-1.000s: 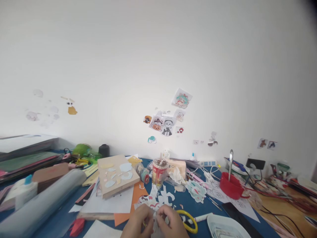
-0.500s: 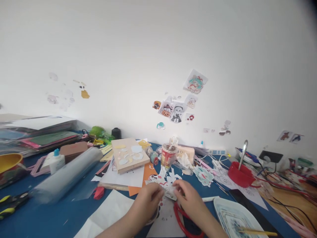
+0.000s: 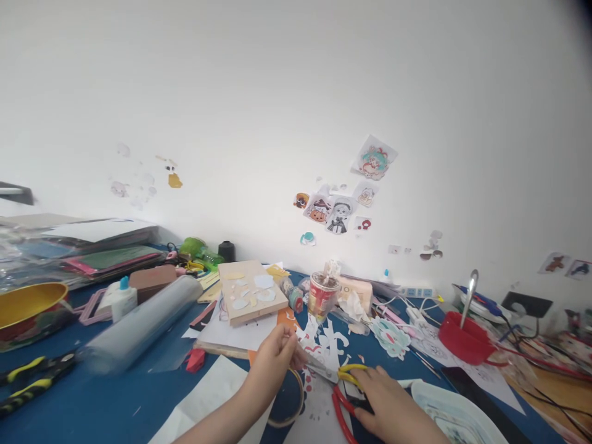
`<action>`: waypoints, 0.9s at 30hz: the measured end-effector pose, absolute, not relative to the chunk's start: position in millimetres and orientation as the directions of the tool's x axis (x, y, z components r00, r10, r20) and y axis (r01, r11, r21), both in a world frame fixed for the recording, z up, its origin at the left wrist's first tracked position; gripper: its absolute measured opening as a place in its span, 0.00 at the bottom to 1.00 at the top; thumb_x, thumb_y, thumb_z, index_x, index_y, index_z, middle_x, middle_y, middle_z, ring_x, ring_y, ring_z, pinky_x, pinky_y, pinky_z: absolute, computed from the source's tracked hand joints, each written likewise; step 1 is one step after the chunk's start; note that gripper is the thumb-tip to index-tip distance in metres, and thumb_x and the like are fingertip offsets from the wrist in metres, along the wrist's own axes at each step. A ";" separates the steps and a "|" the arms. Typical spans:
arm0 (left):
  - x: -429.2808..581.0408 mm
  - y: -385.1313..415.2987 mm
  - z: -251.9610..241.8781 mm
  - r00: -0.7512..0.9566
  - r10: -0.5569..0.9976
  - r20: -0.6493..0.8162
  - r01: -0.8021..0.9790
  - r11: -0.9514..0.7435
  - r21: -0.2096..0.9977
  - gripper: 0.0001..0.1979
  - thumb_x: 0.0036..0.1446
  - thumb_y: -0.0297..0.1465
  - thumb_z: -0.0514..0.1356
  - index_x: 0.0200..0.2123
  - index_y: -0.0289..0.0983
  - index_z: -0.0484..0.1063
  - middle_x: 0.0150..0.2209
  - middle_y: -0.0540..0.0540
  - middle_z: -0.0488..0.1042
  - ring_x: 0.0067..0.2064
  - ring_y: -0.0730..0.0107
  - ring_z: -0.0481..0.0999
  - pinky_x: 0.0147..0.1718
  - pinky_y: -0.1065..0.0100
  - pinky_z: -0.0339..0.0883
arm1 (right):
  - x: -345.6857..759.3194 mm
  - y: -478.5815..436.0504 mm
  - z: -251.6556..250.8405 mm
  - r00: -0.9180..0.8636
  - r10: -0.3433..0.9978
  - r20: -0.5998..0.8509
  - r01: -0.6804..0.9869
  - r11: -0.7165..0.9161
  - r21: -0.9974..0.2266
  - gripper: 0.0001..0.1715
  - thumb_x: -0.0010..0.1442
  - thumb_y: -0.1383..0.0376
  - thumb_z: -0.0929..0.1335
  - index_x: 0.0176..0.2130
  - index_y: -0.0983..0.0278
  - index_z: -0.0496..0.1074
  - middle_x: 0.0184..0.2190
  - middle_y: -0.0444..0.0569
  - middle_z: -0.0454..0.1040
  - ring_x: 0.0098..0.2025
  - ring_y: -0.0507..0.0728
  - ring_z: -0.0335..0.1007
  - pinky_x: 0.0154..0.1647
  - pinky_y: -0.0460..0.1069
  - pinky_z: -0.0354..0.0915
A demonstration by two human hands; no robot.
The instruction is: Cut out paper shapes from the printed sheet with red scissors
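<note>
A pair of scissors (image 3: pixel 329 372) with one yellow and one red handle lies over the paper in front of me. My right hand (image 3: pixel 386 399) grips the handles at their right side. The metal blades point left, toward my left hand (image 3: pixel 276 353). Its thumb and fingers are pinched together beside the blade tips; whatever is between them is too small to make out. White paper cut-outs (image 3: pixel 329 338) lie just beyond the blades. Below my left hand, a roll of tape (image 3: pixel 300 407) rests partly behind the wrist. A printed sheet (image 3: pixel 314 410) lies under the scissors.
A wooden board (image 3: pixel 250 311) with paper pieces stands beyond my left hand. Behind the cut-outs is a red cup (image 3: pixel 322 296). A white tray (image 3: pixel 430 390) and a red pot (image 3: pixel 465 345) sit right; pliers (image 3: pixel 37 376) and a plastic roll (image 3: pixel 139 327) lie left.
My right hand has moved right, away from my left, and now grips the scissors' handles. The scissors' blades now show between my hands. The view has turned slightly left.
</note>
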State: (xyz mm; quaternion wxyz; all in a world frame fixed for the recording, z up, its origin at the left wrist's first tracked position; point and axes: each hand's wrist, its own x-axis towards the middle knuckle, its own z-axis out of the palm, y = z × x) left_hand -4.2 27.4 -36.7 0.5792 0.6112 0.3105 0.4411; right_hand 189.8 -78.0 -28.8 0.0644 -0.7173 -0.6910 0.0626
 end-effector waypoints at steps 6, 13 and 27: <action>-7.1 27.0 -33.4 0.346 0.905 0.246 -0.050 -0.244 0.968 0.15 0.53 0.43 0.50 0.22 0.40 0.54 0.11 0.59 0.57 0.15 0.77 0.56 0.20 0.72 0.51 | 185.1 -73.7 -36.9 0.044 0.988 0.150 0.999 -0.038 -0.038 0.36 0.34 0.76 0.63 0.47 0.67 0.71 0.42 0.60 0.73 0.45 0.71 0.65 0.44 0.60 0.60; -11.4 27.4 -21.9 0.365 0.908 0.206 -0.113 -0.176 0.978 0.17 0.48 0.47 0.54 0.23 0.40 0.56 0.13 0.58 0.61 0.15 0.77 0.58 0.19 0.73 0.51 | 174.7 -68.0 -30.2 0.160 0.940 0.302 0.986 -0.135 -0.102 0.16 0.42 0.70 0.64 0.34 0.64 0.70 0.34 0.57 0.74 0.39 0.69 0.68 0.38 0.59 0.61; -11.3 30.6 -22.1 0.370 0.902 0.224 -0.262 -0.130 0.956 0.22 0.46 0.52 0.55 0.27 0.40 0.55 0.16 0.54 0.71 0.18 0.73 0.68 0.21 0.70 0.61 | 162.4 -41.8 -80.3 0.173 0.885 0.433 0.525 0.289 -0.800 0.15 0.54 0.51 0.64 0.32 0.59 0.63 0.21 0.40 0.64 0.21 0.53 0.62 0.23 0.47 0.63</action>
